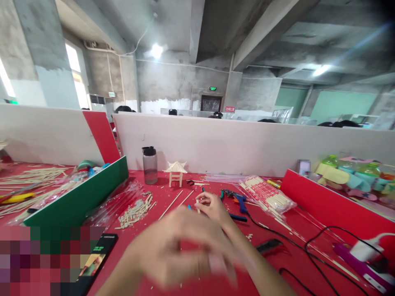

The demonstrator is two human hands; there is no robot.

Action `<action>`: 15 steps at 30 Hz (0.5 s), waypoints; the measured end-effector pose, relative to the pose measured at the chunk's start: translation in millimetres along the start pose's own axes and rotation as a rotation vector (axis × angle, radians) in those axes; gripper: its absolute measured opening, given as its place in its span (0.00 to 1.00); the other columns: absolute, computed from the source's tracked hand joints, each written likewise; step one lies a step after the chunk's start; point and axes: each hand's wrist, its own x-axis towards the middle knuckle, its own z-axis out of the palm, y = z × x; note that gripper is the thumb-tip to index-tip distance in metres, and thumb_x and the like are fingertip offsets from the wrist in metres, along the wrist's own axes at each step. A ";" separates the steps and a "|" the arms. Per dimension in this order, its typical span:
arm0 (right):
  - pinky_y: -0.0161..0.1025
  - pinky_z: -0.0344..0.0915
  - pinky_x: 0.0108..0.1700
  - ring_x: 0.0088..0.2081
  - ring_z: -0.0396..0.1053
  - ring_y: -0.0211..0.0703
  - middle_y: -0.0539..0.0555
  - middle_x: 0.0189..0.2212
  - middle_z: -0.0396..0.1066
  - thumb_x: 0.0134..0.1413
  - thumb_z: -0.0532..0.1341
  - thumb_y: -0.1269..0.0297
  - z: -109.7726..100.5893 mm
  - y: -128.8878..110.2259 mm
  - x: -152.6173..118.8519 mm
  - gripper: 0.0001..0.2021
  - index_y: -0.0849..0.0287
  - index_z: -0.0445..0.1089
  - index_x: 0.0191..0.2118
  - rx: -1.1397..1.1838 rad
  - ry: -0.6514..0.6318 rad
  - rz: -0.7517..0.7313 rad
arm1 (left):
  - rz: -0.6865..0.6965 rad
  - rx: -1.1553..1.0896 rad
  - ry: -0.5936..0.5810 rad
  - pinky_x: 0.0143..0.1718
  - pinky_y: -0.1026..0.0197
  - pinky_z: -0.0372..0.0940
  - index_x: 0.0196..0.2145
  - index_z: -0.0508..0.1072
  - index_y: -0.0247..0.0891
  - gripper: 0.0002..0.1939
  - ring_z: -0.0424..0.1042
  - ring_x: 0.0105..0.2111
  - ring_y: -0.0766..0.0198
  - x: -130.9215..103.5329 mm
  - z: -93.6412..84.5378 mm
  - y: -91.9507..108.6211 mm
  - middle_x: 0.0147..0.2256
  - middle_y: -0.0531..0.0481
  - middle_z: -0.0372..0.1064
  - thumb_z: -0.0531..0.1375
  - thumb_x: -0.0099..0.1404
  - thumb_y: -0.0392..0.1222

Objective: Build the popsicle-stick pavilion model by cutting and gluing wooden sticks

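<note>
Right hand (212, 207) stretched forward over the red table (277, 255), forearm running back toward the lower right, wrist bent slightly, fingers curled in and pinched narrow on a small thin wooden stick (198, 209) standing roughly upright between the fingertips. Left hand (182, 250) raised nearer the camera, heavily blurred, palm down with fingers spread loosely; grip impossible to tell, nothing clearly held. Just right of the pinch, pliers with blue handles (236, 201); beyond those, a bag of sticks (268, 195). Left of the pinch, two long sticks (175, 203) lying flat, then a heap of short cut sticks (135, 211). Beyond the pinch, near the partition, a small stick-built pavilion (175, 172) beside a dark bottle (149, 164). Near the blurred hand, lower left, a phone (95, 261).
</note>
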 end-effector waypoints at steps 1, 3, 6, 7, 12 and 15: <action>0.37 0.67 0.33 0.30 0.74 0.45 0.51 0.27 0.75 0.46 0.64 0.62 0.0 -0.2 -0.3 0.08 0.57 0.71 0.35 -0.017 0.003 -0.013 | 0.026 -0.004 0.015 0.39 0.54 0.69 0.54 0.70 0.51 0.25 0.74 0.42 0.55 10.8 -3.4 -2.7 0.43 0.47 0.75 0.50 0.65 0.61; 0.37 0.67 0.32 0.29 0.74 0.45 0.51 0.27 0.75 0.47 0.64 0.63 0.2 -0.7 -1.2 0.08 0.57 0.71 0.35 -0.052 0.003 -0.018 | 0.049 0.015 0.154 0.42 0.56 0.67 0.51 0.72 0.43 0.22 0.74 0.41 0.57 36.1 -2.4 -17.8 0.43 0.45 0.75 0.48 0.69 0.54; 0.36 0.67 0.30 0.25 0.73 0.43 0.50 0.24 0.74 0.47 0.64 0.63 0.4 -1.5 -2.5 0.08 0.56 0.70 0.36 -0.082 -0.004 0.010 | -0.157 0.215 0.262 0.41 0.59 0.65 0.43 0.74 0.38 0.14 0.74 0.39 0.56 66.2 15.3 -57.8 0.40 0.43 0.76 0.52 0.67 0.44; 0.36 0.67 0.30 0.26 0.73 0.43 0.50 0.24 0.75 0.48 0.64 0.63 0.5 -1.6 -2.7 0.08 0.56 0.70 0.36 -0.085 -0.006 0.010 | -0.217 0.288 0.244 0.41 0.59 0.64 0.42 0.74 0.38 0.12 0.75 0.40 0.55 71.7 23.3 -71.5 0.40 0.43 0.76 0.54 0.66 0.41; 0.35 0.67 0.29 0.27 0.74 0.44 0.51 0.25 0.75 0.47 0.65 0.61 0.2 -0.8 -1.7 0.09 0.57 0.70 0.35 -0.058 -0.010 0.020 | -0.265 0.503 0.178 0.40 0.59 0.63 0.38 0.73 0.38 0.09 0.74 0.43 0.51 80.3 55.3 -105.3 0.41 0.40 0.75 0.53 0.65 0.37; 0.35 0.67 0.29 0.26 0.73 0.43 0.50 0.24 0.74 0.47 0.65 0.61 -0.1 1.6 -0.6 0.09 0.57 0.70 0.35 -0.032 -0.025 0.031 | -0.309 0.548 0.151 0.42 0.59 0.63 0.40 0.71 0.37 0.10 0.73 0.44 0.52 82.6 61.2 -104.8 0.41 0.39 0.74 0.51 0.65 0.33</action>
